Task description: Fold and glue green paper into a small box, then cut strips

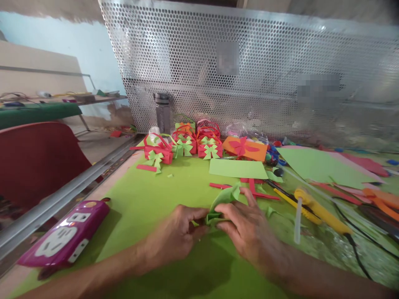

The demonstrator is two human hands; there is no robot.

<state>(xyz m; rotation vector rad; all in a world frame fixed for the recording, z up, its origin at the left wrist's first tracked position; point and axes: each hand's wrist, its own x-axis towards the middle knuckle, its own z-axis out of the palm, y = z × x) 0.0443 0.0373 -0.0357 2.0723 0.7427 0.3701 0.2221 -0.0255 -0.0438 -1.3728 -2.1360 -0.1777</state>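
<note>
Both hands work on a piece of folded green paper [229,196] just above the green work surface. My left hand [174,234] is closed, its thumb and fingertips pinching at the paper's left end. My right hand [249,228] grips the paper from the right, with thumb below and fingers curled over it. Part of the paper is hidden behind the right fingers. Just beyond the hands lie narrow red paper strips [262,195] and a light green paper rectangle [238,169].
Small red paper baskets [158,153] with green bows stand at the back, beside an orange paper piece [255,150] and a bottle [162,114]. A yellow glue gun [327,214] with cord lies right. A purple pouch [68,236] lies left. Perforated metal [187,54] rises behind.
</note>
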